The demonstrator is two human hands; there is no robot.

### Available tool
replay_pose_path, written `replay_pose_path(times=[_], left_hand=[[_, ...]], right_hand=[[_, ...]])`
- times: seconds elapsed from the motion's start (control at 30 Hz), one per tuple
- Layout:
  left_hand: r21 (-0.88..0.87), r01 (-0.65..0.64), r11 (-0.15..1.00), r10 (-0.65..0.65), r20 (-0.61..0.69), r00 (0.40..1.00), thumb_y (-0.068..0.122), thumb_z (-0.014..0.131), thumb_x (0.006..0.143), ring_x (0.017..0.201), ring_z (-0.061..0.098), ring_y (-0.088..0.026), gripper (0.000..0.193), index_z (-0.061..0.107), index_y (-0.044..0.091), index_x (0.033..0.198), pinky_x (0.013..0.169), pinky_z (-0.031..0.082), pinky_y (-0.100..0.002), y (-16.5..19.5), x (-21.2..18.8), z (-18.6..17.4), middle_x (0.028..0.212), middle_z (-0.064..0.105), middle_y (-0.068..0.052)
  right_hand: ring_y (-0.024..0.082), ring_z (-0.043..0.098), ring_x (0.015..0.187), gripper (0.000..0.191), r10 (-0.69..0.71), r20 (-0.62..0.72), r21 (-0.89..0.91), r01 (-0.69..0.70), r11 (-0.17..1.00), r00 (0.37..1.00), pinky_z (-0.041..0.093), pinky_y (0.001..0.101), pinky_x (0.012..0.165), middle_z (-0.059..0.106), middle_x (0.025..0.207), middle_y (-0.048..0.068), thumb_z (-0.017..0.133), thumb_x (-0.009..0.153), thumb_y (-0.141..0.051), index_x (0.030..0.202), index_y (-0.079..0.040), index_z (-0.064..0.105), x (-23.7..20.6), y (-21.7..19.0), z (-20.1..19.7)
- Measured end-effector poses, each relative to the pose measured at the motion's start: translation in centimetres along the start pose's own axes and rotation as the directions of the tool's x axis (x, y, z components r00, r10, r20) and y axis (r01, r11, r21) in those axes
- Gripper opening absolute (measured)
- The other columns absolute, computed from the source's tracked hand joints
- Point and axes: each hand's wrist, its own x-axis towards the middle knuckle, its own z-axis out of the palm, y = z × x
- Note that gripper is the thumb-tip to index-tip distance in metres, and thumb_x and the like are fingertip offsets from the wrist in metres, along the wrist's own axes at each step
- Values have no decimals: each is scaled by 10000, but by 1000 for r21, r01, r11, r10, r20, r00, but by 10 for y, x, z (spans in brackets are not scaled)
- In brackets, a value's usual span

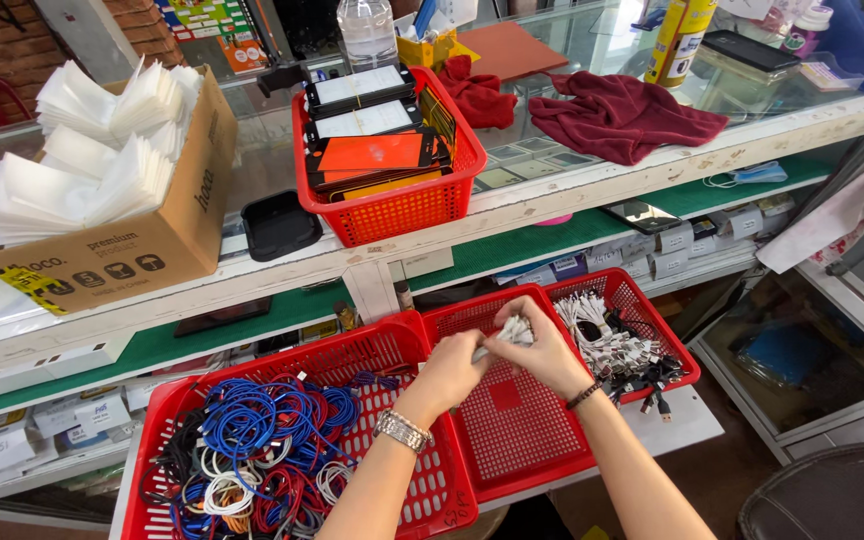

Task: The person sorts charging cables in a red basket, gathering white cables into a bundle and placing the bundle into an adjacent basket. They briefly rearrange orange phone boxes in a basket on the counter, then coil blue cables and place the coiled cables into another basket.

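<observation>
Head view: left hand point(452, 372) and right hand point(542, 352) meet over the middle red basket point(512, 440), fingers of both pinched together on a small white cable bundle point(514, 330), held in the air between the fingertips. Just right of the fingers, a heap of white coiled cables point(612, 345) lies in the far end of the same basket run; these look already bundled. Left of and below the fingers, the big red basket point(432, 500) is packed with tangled blue, red and white cables point(252, 450), apparently unsorted. The basket floor right under the fingers is bare. Judging by pile sizes, much remains. Beyond the fingers, on the tabletop point(592, 180), sits another red basket of flat packets point(382, 150).
</observation>
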Motion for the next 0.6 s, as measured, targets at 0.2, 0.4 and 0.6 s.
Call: replay_pose_path(times=[0.2, 0.4, 0.6], left_hand=[[-864, 54, 501, -261, -91, 961, 132, 636, 975, 802, 642, -133, 346, 631, -16, 1288, 726, 542, -314, -43, 23, 22, 903, 676, -45], [-986, -113, 124, -381, -153, 912, 120, 612, 997, 772, 616, -129, 257, 620, -54, 1186, 705, 556, -311, -48, 34, 49, 837, 634, -30], [-990, -82, 119, -219, -107, 970, 170, 599, 997, 851, 633, -123, 324, 600, 50, 1297, 762, 549, -285, -4, 13, 55, 879, 643, -30]], right_hand=[[133, 607, 787, 624, -304, -226, -465, 172, 868, 925, 538, 286, 643, 615, 981, 14, 762, 826, -186, 1366, -32, 490, -29, 12, 3], [164, 536, 756, 234, -48, -133, -120, 32, 992, 990, 472, 304, 647, 618, 813, 111, 658, 1014, -161, 959, 56, 727, -44, 49, -2], [225, 663, 1170, 465, 253, -112, 958, 172, -229, 961, 583, 288, 892, 615, 1384, 174, 403, 981, -23, 1416, 88, 525, -23, 50, -13]])
